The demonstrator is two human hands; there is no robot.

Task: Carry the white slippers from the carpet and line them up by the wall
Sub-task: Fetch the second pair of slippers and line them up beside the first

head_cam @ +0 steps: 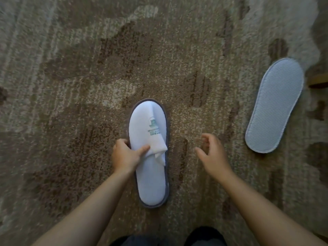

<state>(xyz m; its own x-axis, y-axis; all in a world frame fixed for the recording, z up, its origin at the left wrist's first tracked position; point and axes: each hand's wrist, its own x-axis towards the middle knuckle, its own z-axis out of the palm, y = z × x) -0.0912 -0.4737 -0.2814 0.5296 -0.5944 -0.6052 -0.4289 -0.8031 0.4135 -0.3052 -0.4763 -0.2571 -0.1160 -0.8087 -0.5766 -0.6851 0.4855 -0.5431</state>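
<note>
Left hand [125,156] pinches the upright white slipper [150,153] by its upper, apparently still on the carpet [71,86]; right hand [212,155] loose, empty; overturned second slipper [275,105] well right.

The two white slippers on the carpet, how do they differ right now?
The near slipper lies right side up, its creased upper and green logo showing; the far slipper lies upside down, showing only its ribbed sole. The near slipper points straight away from the camera; the far slipper is angled to the right. The left hand pinches the near slipper's upper; the far slipper is untouched, the open right hand short of it. Both rest on the patterned carpet.
</note>
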